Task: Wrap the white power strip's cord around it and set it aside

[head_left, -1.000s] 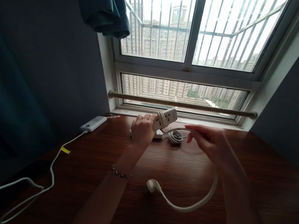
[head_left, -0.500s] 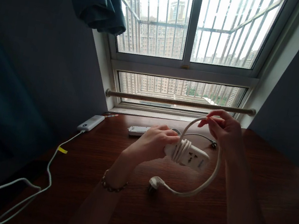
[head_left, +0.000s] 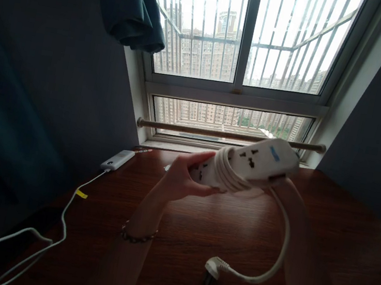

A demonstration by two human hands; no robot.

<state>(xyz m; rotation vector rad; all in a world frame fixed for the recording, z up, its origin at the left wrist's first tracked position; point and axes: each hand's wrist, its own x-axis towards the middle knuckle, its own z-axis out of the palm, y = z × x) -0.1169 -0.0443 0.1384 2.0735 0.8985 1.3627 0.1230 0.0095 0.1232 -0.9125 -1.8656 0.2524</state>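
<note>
Head view: we see a white power strip (head_left: 264,160) at center right, held above the bench (head_left: 173,238) and tilted with its right end raised. Its socket face carries dark multi-shape outlets and a blue label; white cord loops (head_left: 227,168) wrap its middle. The free cord curves down to an angled plug (head_left: 214,267), prongs downward; we cannot tell whether these touch the bench.

Our left hand (head_left: 184,178) is clamped on the strip's left end. Our right hand (head_left: 283,191) is behind the right end, mostly hidden; we cannot tell whether it grips.

The bench's far edge runs beneath the window; its surface extends from the plug to the right wall (head_left: 377,146).

Compared with half a second earlier, the right end has risen, and our right hand has left the cord above the strip.
</note>
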